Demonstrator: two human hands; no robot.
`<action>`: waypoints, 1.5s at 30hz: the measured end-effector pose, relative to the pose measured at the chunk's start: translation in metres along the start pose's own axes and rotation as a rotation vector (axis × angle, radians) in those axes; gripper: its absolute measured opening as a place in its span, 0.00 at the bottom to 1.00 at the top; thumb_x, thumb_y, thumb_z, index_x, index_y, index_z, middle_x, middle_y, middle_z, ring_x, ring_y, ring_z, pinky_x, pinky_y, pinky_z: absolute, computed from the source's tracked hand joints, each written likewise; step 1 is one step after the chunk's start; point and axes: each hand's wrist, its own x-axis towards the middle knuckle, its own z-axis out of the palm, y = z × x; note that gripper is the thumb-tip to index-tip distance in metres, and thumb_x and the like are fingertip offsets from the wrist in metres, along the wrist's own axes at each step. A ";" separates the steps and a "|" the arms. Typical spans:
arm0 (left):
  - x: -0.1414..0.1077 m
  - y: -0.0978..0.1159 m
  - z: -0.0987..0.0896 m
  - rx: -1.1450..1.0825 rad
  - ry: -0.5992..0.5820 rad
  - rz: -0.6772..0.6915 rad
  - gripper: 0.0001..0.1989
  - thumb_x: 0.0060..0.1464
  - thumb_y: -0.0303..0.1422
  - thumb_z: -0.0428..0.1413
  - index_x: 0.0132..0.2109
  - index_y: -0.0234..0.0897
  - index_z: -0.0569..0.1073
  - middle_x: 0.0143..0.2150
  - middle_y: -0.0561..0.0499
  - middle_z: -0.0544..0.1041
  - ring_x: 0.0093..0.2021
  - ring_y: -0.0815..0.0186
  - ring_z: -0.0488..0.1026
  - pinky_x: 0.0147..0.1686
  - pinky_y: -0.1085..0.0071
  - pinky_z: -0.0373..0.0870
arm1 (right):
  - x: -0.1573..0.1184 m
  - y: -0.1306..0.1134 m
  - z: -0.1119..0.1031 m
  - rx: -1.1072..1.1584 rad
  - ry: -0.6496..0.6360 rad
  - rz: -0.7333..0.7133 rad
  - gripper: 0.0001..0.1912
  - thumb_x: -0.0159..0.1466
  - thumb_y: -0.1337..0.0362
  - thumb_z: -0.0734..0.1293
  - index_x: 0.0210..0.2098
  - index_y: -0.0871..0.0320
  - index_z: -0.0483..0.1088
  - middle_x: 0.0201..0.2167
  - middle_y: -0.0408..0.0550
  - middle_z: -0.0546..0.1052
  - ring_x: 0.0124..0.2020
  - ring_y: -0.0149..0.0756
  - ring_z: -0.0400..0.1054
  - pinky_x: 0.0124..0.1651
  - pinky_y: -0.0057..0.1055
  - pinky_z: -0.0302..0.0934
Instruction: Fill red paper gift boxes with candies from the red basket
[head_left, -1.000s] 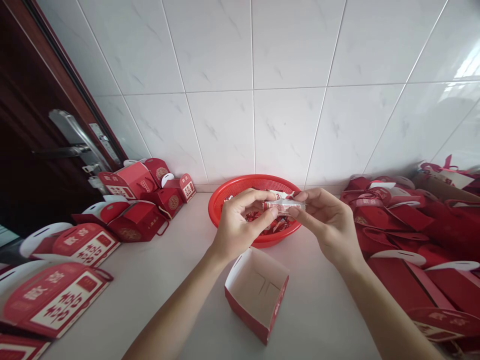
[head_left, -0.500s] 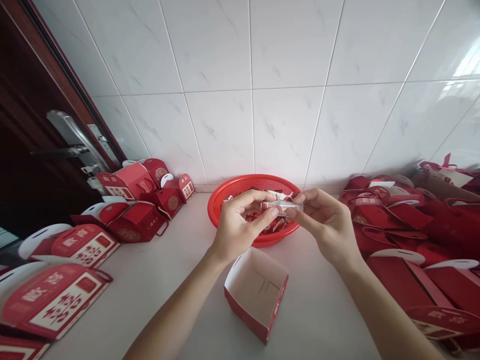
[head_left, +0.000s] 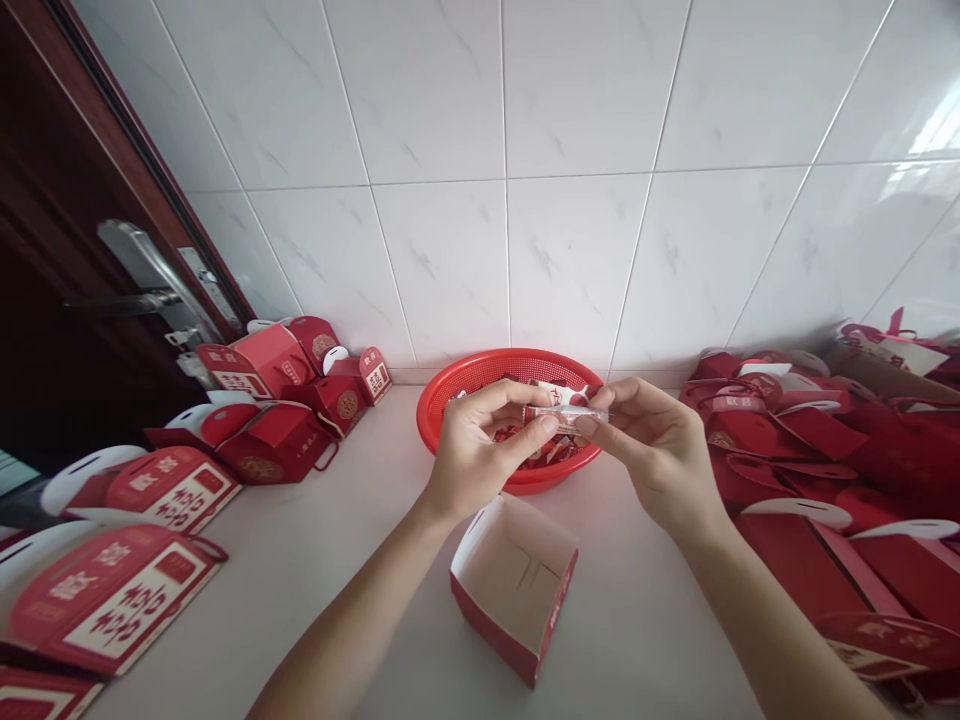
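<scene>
Between my two hands is a small wrapped candy (head_left: 564, 418) in a red and clear wrapper, held level. My left hand (head_left: 487, 450) pinches its left part between thumb and fingers. My right hand (head_left: 654, 450) has thumb and fingers closed on its right end. Behind and below them stands a red plastic basket (head_left: 433, 408) with several wrapped pieces inside, partly covered by my hands. Nearer to me, an open red box (head_left: 517, 585) rests on the white surface between my forearms, its pale inside showing no contents.
Several red boxes (head_left: 135, 595) with white-lettered panels line the left side, below a door handle (head_left: 154, 270). More red boxes and bags (head_left: 814, 560) are heaped on the right. A tiled wall (head_left: 570, 260) rises behind the basket.
The whole view has shifted very slightly. Both hands keep their hold on the candy, which shows a little tilt change.
</scene>
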 end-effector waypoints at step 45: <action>0.005 -0.020 -0.004 0.200 0.167 0.160 0.05 0.59 0.31 0.63 0.42 0.38 0.81 0.40 0.51 0.82 0.41 0.68 0.80 0.42 0.74 0.79 | 0.005 0.014 0.005 0.035 0.116 0.179 0.22 0.57 0.52 0.77 0.45 0.55 0.71 0.30 0.43 0.80 0.30 0.36 0.76 0.38 0.34 0.70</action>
